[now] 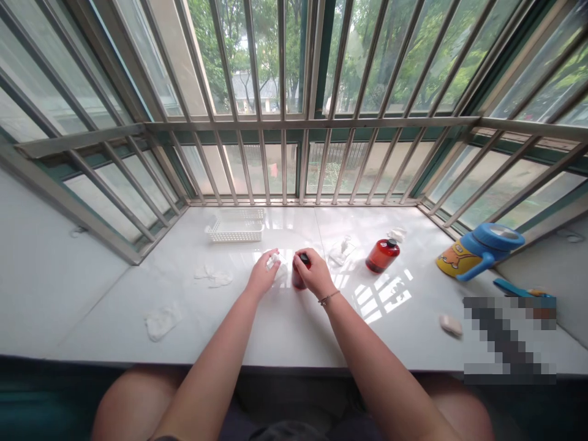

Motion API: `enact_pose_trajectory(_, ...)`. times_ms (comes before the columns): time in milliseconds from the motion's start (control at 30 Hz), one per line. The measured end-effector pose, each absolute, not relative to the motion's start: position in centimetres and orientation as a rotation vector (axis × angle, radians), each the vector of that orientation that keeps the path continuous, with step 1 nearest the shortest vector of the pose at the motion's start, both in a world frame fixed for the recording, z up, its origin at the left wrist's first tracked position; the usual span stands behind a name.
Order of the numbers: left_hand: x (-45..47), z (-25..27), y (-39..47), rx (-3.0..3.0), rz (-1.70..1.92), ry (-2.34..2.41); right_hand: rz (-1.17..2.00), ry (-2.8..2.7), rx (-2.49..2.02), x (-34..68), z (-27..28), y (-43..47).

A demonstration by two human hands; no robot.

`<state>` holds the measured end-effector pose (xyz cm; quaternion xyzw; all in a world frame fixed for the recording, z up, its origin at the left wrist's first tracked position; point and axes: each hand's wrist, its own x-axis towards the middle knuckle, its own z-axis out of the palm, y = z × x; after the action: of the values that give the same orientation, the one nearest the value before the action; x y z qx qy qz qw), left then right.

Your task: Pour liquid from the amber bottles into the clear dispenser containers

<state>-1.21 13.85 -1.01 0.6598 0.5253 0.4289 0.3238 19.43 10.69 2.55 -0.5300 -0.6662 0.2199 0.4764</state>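
Observation:
My right hand (pixel 316 272) is closed round the top of a small dark red bottle (pixel 298 280) with a black cap, which stands on the white ledge. To its left, my left hand (pixel 263 274) pinches a crumpled white tissue (pixel 274 261) between thumb and fingers, a short gap from the bottle. A larger red bottle (pixel 382 257), also black-capped, sits tilted to the right of my right hand. Between the two bottles lies a crumpled white piece (pixel 342 250), its kind unclear.
At the back left is a white plastic basket (pixel 236 228). Flat white tissues (pixel 162 321) lie at left. On the right are a blue and yellow cup (pixel 475 252), a small beige object (pixel 451 326) and a blurred-out item. Metal window bars (pixel 303 124) edge the ledge (pixel 285 337).

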Motion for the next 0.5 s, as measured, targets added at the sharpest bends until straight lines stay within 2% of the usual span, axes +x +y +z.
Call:
enact_pose_trajectory(300,-5.8,-0.7,2.6,1.72,1.076,1.439,0.476,-1.488,-1.248,22.3,1.3,-0.6)
enact_pose_trajectory(500,-6.4,-1.2,-0.2,1.67,1.081,1.437,0.356,-1.464,-1.252,23.3,0.5,-4.4)
